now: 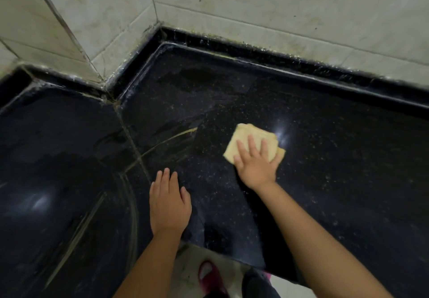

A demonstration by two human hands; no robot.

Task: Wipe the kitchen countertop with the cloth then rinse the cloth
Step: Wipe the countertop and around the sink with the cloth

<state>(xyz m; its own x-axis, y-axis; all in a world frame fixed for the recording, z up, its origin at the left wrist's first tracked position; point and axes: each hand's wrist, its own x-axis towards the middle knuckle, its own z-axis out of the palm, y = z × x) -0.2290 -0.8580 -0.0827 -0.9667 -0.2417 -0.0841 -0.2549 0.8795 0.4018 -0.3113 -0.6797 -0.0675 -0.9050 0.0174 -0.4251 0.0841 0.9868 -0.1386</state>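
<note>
A folded yellow cloth (246,137) lies flat on the black speckled countertop (336,158), right of centre. My right hand (256,163) presses on the cloth's near half with straight, spread fingers. My left hand (169,202) rests flat on the countertop near the front edge, left of the cloth and apart from it, holding nothing. Wet smears and pale streaks mark the stone left of the cloth.
A raised black lip (301,67) runs along the back under the pale tiled wall (255,9), which juts out in a corner (104,84) at the left. A seam (132,139) joins two slabs. Below the front edge, floor and a pink slipper (210,276) show.
</note>
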